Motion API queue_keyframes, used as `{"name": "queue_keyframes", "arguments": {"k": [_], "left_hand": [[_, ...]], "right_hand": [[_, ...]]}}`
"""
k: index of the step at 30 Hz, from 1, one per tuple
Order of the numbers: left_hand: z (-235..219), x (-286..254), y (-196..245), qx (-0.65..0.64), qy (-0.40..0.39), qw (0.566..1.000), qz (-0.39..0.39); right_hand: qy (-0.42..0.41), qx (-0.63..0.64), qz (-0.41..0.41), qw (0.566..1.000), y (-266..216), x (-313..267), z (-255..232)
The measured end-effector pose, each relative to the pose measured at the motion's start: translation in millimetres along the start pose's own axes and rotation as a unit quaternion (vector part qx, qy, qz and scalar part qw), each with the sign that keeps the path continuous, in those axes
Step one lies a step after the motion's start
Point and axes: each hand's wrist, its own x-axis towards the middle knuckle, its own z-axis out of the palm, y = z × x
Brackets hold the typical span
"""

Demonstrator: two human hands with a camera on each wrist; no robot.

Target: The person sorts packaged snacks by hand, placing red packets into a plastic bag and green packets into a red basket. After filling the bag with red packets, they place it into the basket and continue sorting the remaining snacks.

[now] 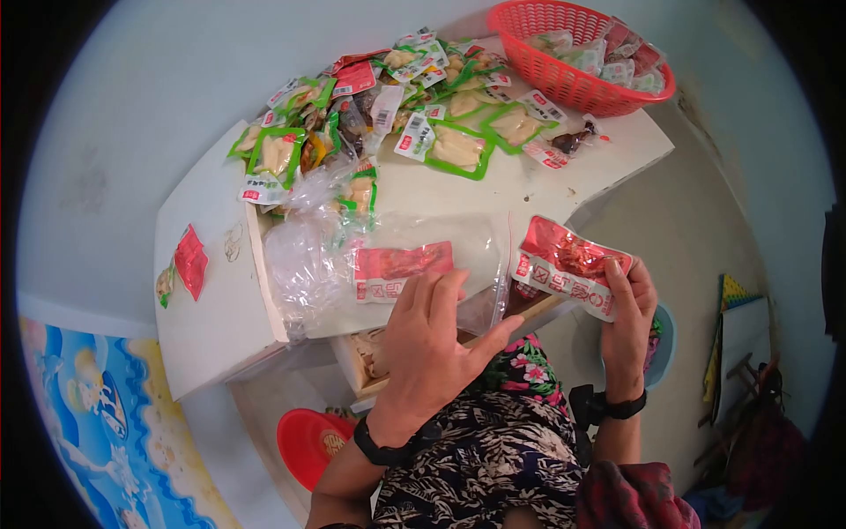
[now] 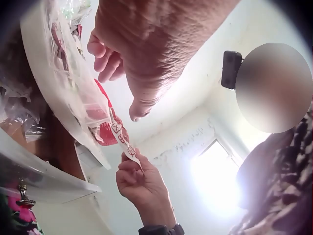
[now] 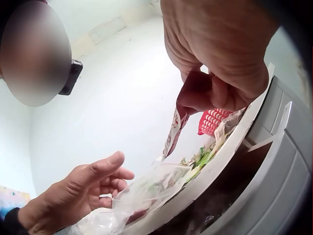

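A clear zip bag (image 1: 483,238) lies flat at the table's front edge with a red and white packet (image 1: 379,275) inside it. My left hand (image 1: 427,353) is over the bag's lower part, fingertips at the packet, thumb spread toward the bag's mouth; in the right wrist view the left hand (image 3: 83,193) has relaxed fingers beside the plastic. My right hand (image 1: 630,304) pinches a second red and white packet (image 1: 573,260) by its right end, just right of the bag's opening. The right wrist view shows this packet (image 3: 175,128) hanging from the right hand (image 3: 215,63).
Many food packets (image 1: 458,148) are heaped at the table's back. A red basket (image 1: 582,84) holding more packets stands at the back right. Crumpled clear bags (image 1: 304,260) lie left of the zip bag. Below are an open drawer (image 1: 352,366), a red bowl (image 1: 304,450) and a blue basin (image 1: 667,348).
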Motion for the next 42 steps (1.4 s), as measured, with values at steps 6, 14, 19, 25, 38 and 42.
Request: {"name": "queue_keyframes", "arguments": {"k": [6,14,19,25,38,42], "left_hand": [[12.9,15.2,2.7,0.062,-0.047,0.997,0.025],[27.5,7.8,-16.2,-0.073,-0.014,0.996,-0.056],[24.3,5.9,-14.8,-0.114,-0.025,0.990,-0.080],[26.6,6.1,-11.3,-0.134,-0.006,0.989,-0.069],[29.8,15.3,7.6,-0.049,-0.001,0.995,0.086],[33.3,13.3,9.9,-0.043,0.002,0.995,0.092]], "right_hand": [[0.013,0.007,0.023,1.000,5.0,-0.7,1.3],[0.012,0.024,0.030,0.999,10.4,2.5,-1.4],[0.011,0.023,0.039,0.999,8.0,3.3,3.2],[-0.015,-0.010,0.049,0.999,15.5,6.8,7.6],[-0.118,-0.033,0.131,0.984,19.1,22.3,56.4],[-0.162,-0.054,0.156,0.973,28.0,33.9,72.2]]}}
